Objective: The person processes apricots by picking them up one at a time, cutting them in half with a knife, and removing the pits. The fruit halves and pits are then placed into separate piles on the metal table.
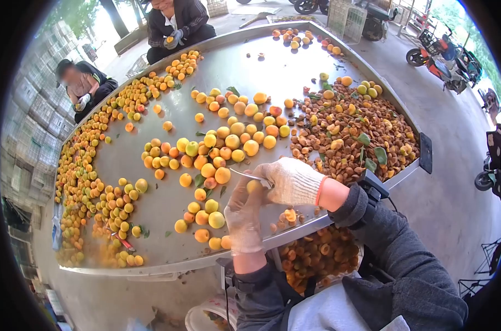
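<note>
Apricot (254, 186) is resting between the two gloved hands, just over the near edge of the metal table (156, 215), its yellow side showing in the small gap between the fingers. The left hand (245, 214) is closing around it from below and the left, its grip narrow, with the palm turned inward. The right hand (293, 181), in a white knitted glove with an orange cuff, is curling its fingers tightly around a knife (241, 174); the thin, bright blade is pointing out to the left, passing above the apricot, while the handle is hiding inside the grip. Whether the edge is touching the skin, I cannot tell.

Just beyond the hands, loose apricots (236, 140) are lying across the middle of the table, a few green ones among the orange. To their right, a wide heap of brown pits (344, 132) is spreading toward the table's corner, with green leaves (381, 155) lying on top. Along the far left side, a long bank of fruit (90, 154) is following the rim, and a red-handled tool (124, 243) is lying near its close end.

Below the near edge, a container of split fruit (316, 256) is standing by the person's lap, and a white bucket (198, 317) is standing farther left. Across the table, two other people are sitting, one (178, 27) holding fruit in gloved hands. Scooters (446, 60) are standing off to the right.
</note>
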The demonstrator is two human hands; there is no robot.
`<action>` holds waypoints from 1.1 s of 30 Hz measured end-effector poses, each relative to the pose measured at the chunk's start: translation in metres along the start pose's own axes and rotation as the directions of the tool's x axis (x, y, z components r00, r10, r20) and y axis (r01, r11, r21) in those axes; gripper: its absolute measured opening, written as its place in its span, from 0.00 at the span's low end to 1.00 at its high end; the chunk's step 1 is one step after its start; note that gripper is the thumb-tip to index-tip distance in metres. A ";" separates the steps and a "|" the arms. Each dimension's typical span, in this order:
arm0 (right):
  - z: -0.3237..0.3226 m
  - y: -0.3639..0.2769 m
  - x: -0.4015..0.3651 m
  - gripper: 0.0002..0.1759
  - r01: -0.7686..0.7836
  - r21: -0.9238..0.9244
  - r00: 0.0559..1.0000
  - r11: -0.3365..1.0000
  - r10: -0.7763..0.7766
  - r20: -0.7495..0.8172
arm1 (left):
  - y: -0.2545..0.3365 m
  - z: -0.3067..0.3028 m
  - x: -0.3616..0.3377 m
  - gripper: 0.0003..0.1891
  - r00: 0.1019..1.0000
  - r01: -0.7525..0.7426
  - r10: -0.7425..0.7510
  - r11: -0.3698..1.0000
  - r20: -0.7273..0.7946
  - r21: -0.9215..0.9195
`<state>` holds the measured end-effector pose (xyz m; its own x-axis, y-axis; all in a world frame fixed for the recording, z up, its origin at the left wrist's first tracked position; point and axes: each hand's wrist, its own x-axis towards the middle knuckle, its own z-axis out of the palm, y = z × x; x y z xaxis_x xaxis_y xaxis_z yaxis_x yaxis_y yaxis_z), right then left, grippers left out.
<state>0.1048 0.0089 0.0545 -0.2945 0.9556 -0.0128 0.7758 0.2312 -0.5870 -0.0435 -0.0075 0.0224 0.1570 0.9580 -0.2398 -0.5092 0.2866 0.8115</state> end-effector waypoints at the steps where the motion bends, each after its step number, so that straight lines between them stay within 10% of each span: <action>1: -0.004 -0.003 -0.004 0.23 -0.001 -0.004 1.000 1.000 0.001 -0.003 | -0.002 0.000 0.001 0.21 1.000 -0.001 0.001 1.000 0.004 -0.002; 8: 0.013 -0.009 -0.051 0.15 -0.081 0.480 0.967 0.873 0.186 -0.174 | -0.022 -0.024 0.015 0.25 0.994 0.038 0.009 0.911 0.111 -0.411; 10: 0.017 -0.015 -0.059 0.14 -0.226 0.686 0.965 0.692 0.253 0.063 | -0.026 -0.020 0.015 0.28 0.987 0.052 0.017 0.909 0.160 -0.414; 25: 0.039 -0.004 -0.057 0.12 -0.152 0.614 0.978 0.774 0.207 -0.020 | -0.031 0.009 -0.009 0.23 0.997 -0.068 0.073 0.973 0.013 -0.221; 31: 0.017 -0.004 -0.044 0.10 -0.350 0.588 0.936 0.729 0.297 0.188 | -0.032 0.018 -0.011 0.17 0.987 -0.152 0.156 0.984 -0.030 0.097; 33: 0.004 -0.008 -0.044 0.13 -0.572 0.663 0.819 0.484 0.289 0.495 | -0.024 0.022 -0.014 0.17 0.996 -0.085 0.082 0.981 0.026 0.171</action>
<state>0.1095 -0.0357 0.0566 -0.2932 0.7590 -0.5813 0.1741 -0.5555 -0.8131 -0.0150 -0.0276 0.0181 0.1363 0.9779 -0.1585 -0.3682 0.1986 0.9083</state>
